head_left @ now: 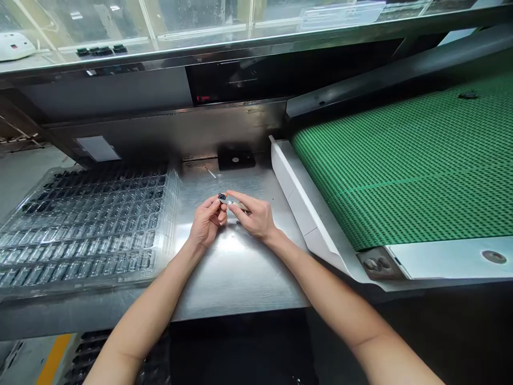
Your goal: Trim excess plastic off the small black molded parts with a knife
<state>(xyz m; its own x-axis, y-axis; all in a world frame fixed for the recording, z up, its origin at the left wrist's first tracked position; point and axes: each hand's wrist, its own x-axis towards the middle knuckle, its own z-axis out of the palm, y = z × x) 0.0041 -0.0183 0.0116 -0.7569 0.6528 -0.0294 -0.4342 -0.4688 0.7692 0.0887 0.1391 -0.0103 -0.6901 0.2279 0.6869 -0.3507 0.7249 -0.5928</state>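
Over the middle of the steel table (240,272), my left hand (207,220) pinches a small black part (222,197) between thumb and fingers. My right hand (255,214) is closed around a slim metal tool (238,205), whose tip meets the black part. The tool's exact kind is too small to tell. Both hands are close together, fingertips almost touching. Behind them a black block with a pale round spot (236,159) lies at the back of the table, with a thin white stick (210,172) to its left.
On the left sits a clear plastic tray (160,256), its back rows holding black parts. A green conveyor belt (420,176) fills the right side, bordered by a raised white guard (300,203). A steel-edged shelf (240,51) spans the top, with several black parts (101,51) on it.
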